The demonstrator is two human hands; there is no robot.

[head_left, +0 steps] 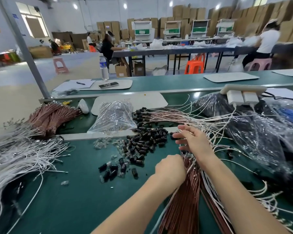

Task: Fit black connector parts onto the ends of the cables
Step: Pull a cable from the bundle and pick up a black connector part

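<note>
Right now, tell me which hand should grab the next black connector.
Probably right: the right hand is open beside the connector pile, while the left hand grips the brown cables.

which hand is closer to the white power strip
Right. The right hand lies below and left of the white power strip; the left hand grips the copper cables lower and farther left.

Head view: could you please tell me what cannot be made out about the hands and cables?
- Left hand: its own back hides the fingers, so its grip on the brown cables is unclear.
- Right hand: fingertips motion-blurred; which cable they touch is unclear.
- Brown cables: near ends cut off by the bottom edge.
</note>
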